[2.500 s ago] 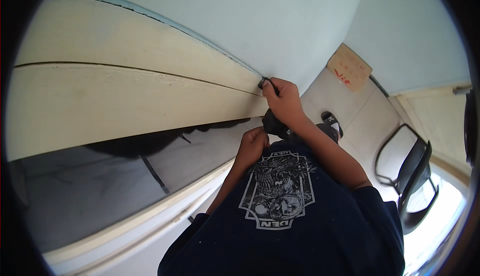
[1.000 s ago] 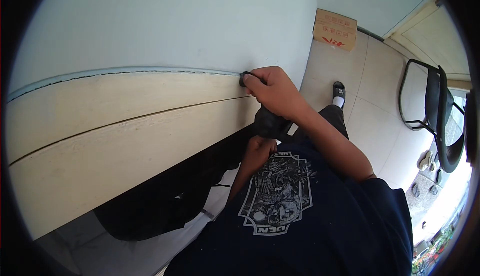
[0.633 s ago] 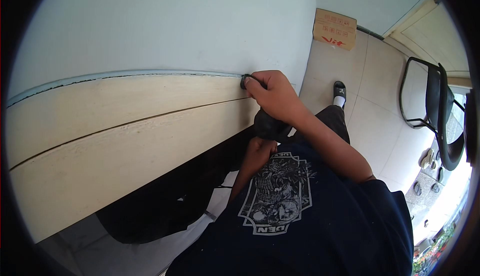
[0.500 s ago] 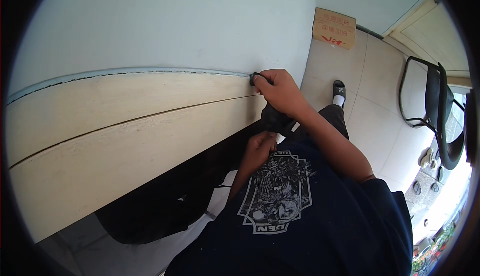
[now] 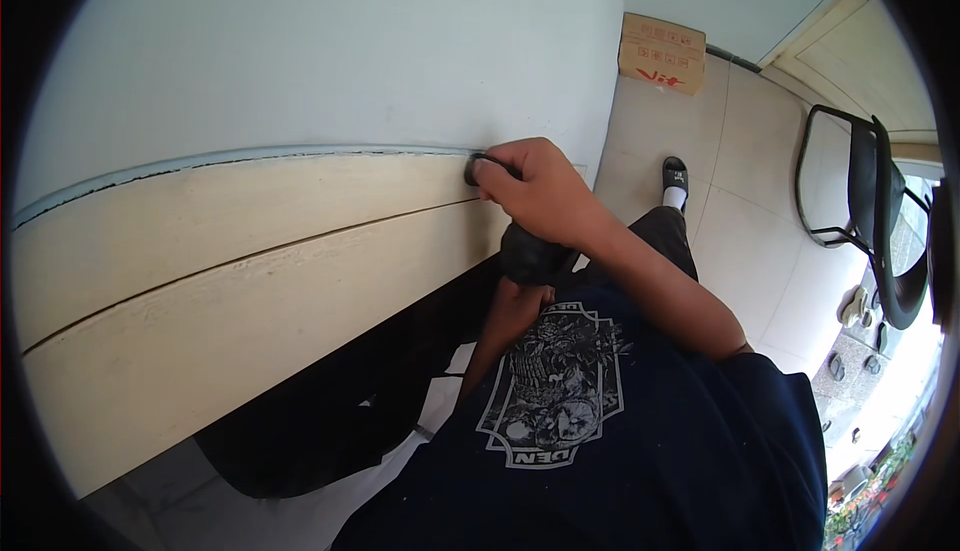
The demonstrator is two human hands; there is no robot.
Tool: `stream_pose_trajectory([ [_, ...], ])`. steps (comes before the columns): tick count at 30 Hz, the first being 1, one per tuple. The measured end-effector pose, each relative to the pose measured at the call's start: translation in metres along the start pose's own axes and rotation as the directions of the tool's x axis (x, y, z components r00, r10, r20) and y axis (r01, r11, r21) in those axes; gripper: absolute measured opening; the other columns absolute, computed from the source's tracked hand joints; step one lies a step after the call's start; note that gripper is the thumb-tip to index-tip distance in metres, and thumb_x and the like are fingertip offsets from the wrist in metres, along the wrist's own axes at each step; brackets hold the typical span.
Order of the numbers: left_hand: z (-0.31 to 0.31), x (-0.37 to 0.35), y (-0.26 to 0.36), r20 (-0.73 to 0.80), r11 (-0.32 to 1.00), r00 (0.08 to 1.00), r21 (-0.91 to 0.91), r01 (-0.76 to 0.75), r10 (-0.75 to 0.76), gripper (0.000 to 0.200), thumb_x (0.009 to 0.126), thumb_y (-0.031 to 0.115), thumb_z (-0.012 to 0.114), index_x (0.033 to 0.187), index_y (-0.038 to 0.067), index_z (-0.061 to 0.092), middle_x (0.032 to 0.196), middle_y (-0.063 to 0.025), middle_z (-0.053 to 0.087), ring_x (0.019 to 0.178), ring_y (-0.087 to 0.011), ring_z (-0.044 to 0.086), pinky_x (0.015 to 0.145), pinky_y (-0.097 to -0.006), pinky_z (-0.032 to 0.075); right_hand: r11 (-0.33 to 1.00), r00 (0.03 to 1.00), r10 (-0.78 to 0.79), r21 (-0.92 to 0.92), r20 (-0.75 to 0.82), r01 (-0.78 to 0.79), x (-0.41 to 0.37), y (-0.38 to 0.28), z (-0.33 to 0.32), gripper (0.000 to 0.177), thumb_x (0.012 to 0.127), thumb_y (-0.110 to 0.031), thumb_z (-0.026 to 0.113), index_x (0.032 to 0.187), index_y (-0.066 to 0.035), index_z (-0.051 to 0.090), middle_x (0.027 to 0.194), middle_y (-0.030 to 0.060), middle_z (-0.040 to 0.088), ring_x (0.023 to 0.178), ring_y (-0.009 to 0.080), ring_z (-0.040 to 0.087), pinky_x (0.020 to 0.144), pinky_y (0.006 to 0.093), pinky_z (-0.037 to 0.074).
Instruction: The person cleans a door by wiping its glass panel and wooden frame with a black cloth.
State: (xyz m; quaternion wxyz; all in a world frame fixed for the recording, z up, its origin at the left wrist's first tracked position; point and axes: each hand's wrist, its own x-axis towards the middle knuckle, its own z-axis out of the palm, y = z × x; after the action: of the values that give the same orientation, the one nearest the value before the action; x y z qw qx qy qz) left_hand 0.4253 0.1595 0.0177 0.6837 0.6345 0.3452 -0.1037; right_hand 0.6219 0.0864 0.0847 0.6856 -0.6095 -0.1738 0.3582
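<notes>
My right hand (image 5: 545, 191) is closed, thumb and fingers pinching the small dark end of a black object (image 5: 530, 254) at the table's front edge. The object's larger rounded part hangs below that hand, in front of the drawer-like wooden front; its exact kind I cannot make out. Just beneath it, close to my shirt, my left hand (image 5: 520, 301) is curled, its fingers mostly hidden by the black object. Whether it grips that object or something else does not show. The pale table top (image 5: 300, 61) has a worn bluish edge above a cream wooden front (image 5: 270, 261).
A cardboard box (image 5: 660, 54) stands on the tiled floor beyond the table. To the right is a black chair (image 5: 868, 186), with several pairs of footwear (image 5: 855, 308) near the bright doorway. A dark rounded shape (image 5: 290, 441) lies under the table at the left.
My right hand and the black object have shifted left and slightly down along the table edge. The black object now covers more of my left hand. The view has moved a little.
</notes>
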Motion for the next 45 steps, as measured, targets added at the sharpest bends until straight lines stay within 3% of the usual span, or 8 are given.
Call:
stream_pose_trajectory([
  [8, -0.006, 0.003, 0.003, 0.109, 0.994, 0.992, 0.092, -0.066, 0.055, 0.027, 0.097, 0.013, 0.052, 0.072, 0.001, 0.054, 0.067, -0.0012, 0.054, 0.067, -0.0098, 0.052, 0.065, -0.0270, 0.042, 0.987, 0.987, 0.107, -0.108, -0.117, -0.120, 0.010, 0.060, -0.007, 0.034, 0.093, -0.024, 0.056, 0.075, 0.004, 0.063, 0.056, 0.0032, 0.050, 0.057, 0.0095, 0.044, 0.054, 0.0316, 0.039],
  [10, -0.002, 0.002, 0.002, 0.138, 0.988, 0.986, 0.111, -0.109, 0.093, 0.028, 0.098, 0.014, 0.052, 0.073, 0.001, 0.054, 0.067, -0.0008, 0.054, 0.067, -0.0096, 0.051, 0.066, -0.0268, 0.042, 0.989, 0.985, -0.126, -0.086, -0.115, 0.117, 0.000, 0.026, 0.005, 0.032, 0.093, -0.022, 0.056, 0.076, 0.005, 0.063, 0.056, 0.0048, 0.049, 0.056, 0.0100, 0.043, 0.053, 0.0327, 0.039],
  [12, 0.010, -0.007, 0.012, -0.047, 0.996, 0.997, 0.074, 0.057, -0.054, 0.034, 0.099, 0.014, 0.052, 0.067, 0.002, 0.050, 0.068, -0.0039, 0.055, 0.067, -0.0122, 0.051, 0.067, -0.0280, 0.040, 0.992, 0.989, -0.115, -0.057, -0.096, 0.110, -0.008, 0.017, 0.013, 0.032, 0.093, -0.021, 0.056, 0.076, 0.004, 0.062, 0.055, 0.0055, 0.049, 0.057, 0.0093, 0.043, 0.054, 0.0329, 0.039],
  [20, 0.002, -0.007, 0.001, 0.113, 0.994, 0.993, 0.105, -0.042, 0.030, 0.024, 0.093, 0.008, 0.051, 0.070, 0.001, 0.054, 0.068, -0.0010, 0.056, 0.067, -0.0086, 0.051, 0.066, -0.0269, 0.042, 0.993, 0.973, -0.086, -0.102, -0.215, 0.065, -0.008, 0.025, 0.009, 0.034, 0.094, -0.022, 0.054, 0.074, 0.004, 0.061, 0.053, 0.0050, 0.047, 0.054, 0.0084, 0.043, 0.051, 0.0326, 0.038],
  [24, 0.001, -0.012, -0.003, 0.080, 0.990, 0.995, 0.125, -0.069, 0.059, 0.029, 0.093, 0.008, 0.051, 0.065, 0.000, 0.051, 0.067, -0.0018, 0.057, 0.066, -0.0085, 0.051, 0.065, -0.0270, 0.042, 0.987, 0.970, -0.161, -0.055, -0.184, 0.154, -0.007, 0.035, 0.010, 0.037, 0.096, -0.024, 0.054, 0.073, 0.004, 0.061, 0.053, 0.0032, 0.045, 0.054, 0.0082, 0.042, 0.051, 0.0316, 0.037],
  [27, 0.002, -0.013, 0.006, 0.068, 0.995, 0.997, 0.097, 0.015, -0.021, 0.026, 0.092, 0.007, 0.051, 0.066, 0.000, 0.052, 0.069, -0.0059, 0.058, 0.070, -0.0142, 0.055, 0.069, -0.0289, 0.043, 0.994, 0.988, 0.111, -0.007, -0.104, -0.112, 0.002, 0.063, -0.007, 0.038, 0.096, -0.028, 0.056, 0.071, 0.000, 0.061, 0.055, -0.0020, 0.047, 0.052, 0.0059, 0.041, 0.049, 0.0295, 0.036],
  [32, 0.005, -0.018, 0.009, 0.070, 0.983, 0.997, 0.182, 0.031, -0.044, 0.026, 0.090, 0.005, 0.049, 0.065, -0.001, 0.052, 0.069, -0.0070, 0.059, 0.070, -0.0137, 0.055, 0.069, -0.0285, 0.042, 0.996, 1.000, -0.017, 0.092, 0.003, 0.017, -0.012, 0.003, 0.000, 0.038, 0.095, -0.029, 0.055, 0.070, -0.001, 0.060, 0.055, -0.0017, 0.049, 0.053, 0.0060, 0.043, 0.051, 0.0266, 0.038],
  [45, 0.008, -0.010, 0.021, 0.065, 0.991, 0.997, 0.128, 0.037, -0.045, 0.040, 0.103, 0.022, 0.051, 0.068, 0.003, 0.048, 0.068, -0.0038, 0.054, 0.066, -0.0112, 0.049, 0.068, -0.0284, 0.039, 0.929, 0.954, 0.208, 0.261, 0.216, -0.262, 0.015, 0.036, -0.027, 0.032, 0.092, -0.024, 0.059, 0.067, -0.004, 0.060, 0.055, -0.0030, 0.048, 0.048, 0.0060, 0.042, 0.046, 0.0240, 0.033],
])
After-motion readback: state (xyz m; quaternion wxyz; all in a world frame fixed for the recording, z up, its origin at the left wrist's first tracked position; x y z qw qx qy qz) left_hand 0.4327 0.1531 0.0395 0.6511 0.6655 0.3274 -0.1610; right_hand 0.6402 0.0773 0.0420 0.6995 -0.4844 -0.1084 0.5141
